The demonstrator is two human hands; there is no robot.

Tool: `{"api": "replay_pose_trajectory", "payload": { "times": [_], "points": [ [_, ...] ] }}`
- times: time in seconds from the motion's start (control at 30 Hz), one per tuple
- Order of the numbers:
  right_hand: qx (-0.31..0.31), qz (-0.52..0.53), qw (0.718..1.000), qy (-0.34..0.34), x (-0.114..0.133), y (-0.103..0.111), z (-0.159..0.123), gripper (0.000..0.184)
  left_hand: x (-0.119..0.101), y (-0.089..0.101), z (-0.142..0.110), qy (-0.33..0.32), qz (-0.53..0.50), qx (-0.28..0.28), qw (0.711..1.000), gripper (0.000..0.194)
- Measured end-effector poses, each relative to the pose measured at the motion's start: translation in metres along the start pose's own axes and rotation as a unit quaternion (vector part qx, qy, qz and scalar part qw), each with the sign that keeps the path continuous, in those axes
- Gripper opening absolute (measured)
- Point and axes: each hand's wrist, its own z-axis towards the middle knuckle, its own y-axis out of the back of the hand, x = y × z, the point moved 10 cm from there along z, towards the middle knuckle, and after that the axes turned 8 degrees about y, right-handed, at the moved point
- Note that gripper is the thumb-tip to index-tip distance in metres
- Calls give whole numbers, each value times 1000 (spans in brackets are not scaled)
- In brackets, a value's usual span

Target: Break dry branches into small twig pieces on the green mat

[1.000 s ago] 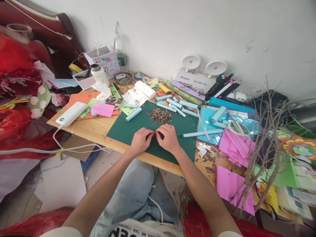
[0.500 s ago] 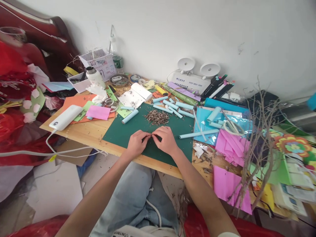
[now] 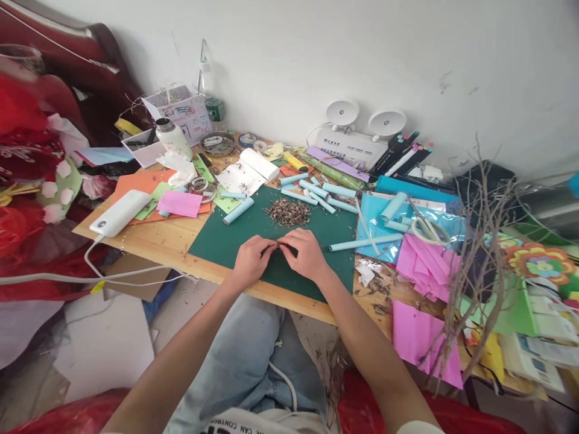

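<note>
My left hand [image 3: 253, 259] and my right hand [image 3: 302, 253] meet at their fingertips over the front half of a green cutting mat [image 3: 312, 288]. Both are closed in a pinch, with a tiny dark bit between them, too small to name. Just beyond the fingers lies a heap of short, brown twig-like pieces [image 3: 287, 212]. Behind the heap are several light-blue paper tubes [image 3: 339, 190]. One more blue tube [image 3: 239, 211] rests left of the heap, and a long thin one [image 3: 365, 242] lies to the right.
A white power bank [image 3: 120, 213] with a cable lies at the left. On the right are scissors [image 3: 429, 230], pink crepe paper [image 3: 425, 265] and tall dry branches [image 3: 491, 265] rising past the table edge. A white bottle [image 3: 174, 140] and an emergency light [image 3: 350, 147] stand at the back.
My hands stay pinched together in nearly the same place, with only slight finger movement. The view has shifted a little; the heap and tubes look unchanged.
</note>
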Motion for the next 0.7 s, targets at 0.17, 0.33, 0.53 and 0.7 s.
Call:
{"api": "replay_pose_trajectory", "payload": {
  "times": [0.17, 0.33, 0.53, 0.7],
  "points": [
    [-7, 0, 1000, 13, 0, 0, -1, 18, 3, -3, -1, 7, 9, 5, 1000, 20],
    [-6, -25, 1000, 11, 0, -3, -1, 19, 4, -6, -1, 12, 27, 11, 1000, 19],
    [7, -30, 1000, -4, -1, -5, 0, 22, 6, -4, -1, 14, 23, 0, 1000, 19],
    [26, -10, 1000, -13, -4, -10, 0, 20, 5, -4, 0, 12, 39, 3, 999, 17]
  ]
}}
